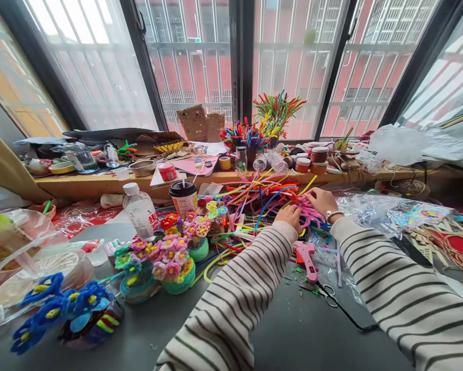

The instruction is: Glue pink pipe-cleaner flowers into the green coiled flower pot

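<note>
Both hands reach into a loose heap of colourful pipe cleaners (pixel 270 202) at the back of the grey table. My left hand (pixel 289 216) rests on the near side of the heap, over pink and yellow stems; what its fingers hold, if anything, is hidden. Just right of it, my right hand (pixel 321 201) has its fingers pinched together at pink stems on the heap's right edge; whether one is between them is too small to tell. Below the hands lie a pink glue gun (pixel 308 260) and scissors (pixel 327 295).
Pots of pipe-cleaner flowers (pixel 170 257), a plastic bottle (pixel 141 208) and a lidded cup (pixel 183 197) stand left of the heap. Blue flowers (pixel 57 304) are at the front left. Plastic bags (pixel 365 206) lie right. Jars (pixel 318 154) line the windowsill.
</note>
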Tool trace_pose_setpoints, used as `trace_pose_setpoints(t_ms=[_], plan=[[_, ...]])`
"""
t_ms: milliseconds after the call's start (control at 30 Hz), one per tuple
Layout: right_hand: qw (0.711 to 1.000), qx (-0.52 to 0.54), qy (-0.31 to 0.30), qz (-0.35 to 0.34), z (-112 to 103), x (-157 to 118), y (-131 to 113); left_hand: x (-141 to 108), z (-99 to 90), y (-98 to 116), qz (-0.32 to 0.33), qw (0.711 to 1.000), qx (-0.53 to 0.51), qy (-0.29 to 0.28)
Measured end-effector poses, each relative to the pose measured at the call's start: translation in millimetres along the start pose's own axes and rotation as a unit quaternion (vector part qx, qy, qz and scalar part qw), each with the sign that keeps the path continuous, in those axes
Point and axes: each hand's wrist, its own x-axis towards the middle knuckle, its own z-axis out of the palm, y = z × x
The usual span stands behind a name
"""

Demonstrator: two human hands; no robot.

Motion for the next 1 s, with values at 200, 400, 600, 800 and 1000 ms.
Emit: trace_pose_setpoints(t_ms=[200, 400, 600, 800, 1000], plan=[[0.994, 0.112, -0.001, -0.007, -1, -6, -7, 39, 14.3, -16, 0.002, 0.986, 0.150, -0.074], [0.980, 0.199, 0.022, 0.004, -5, -6, 0, 53, 31.4, -38, -0.049, 0.976, 0.200, -0.073], [0.969, 0.243, 0.039, 0.005, -7, -9, 4, 67, 45.4, -61, -0.088, 0.968, 0.207, -0.111], [0.955, 0.270, 0.121, -0.007, -31, -2, 6, 77, 45.9, -75, -0.106, 0.966, 0.183, -0.149], [0.874, 0.339, 0.345, -0.046, -108, 3, -15, 69, 39.5, -73, -0.120, 0.970, 0.127, -0.168]])
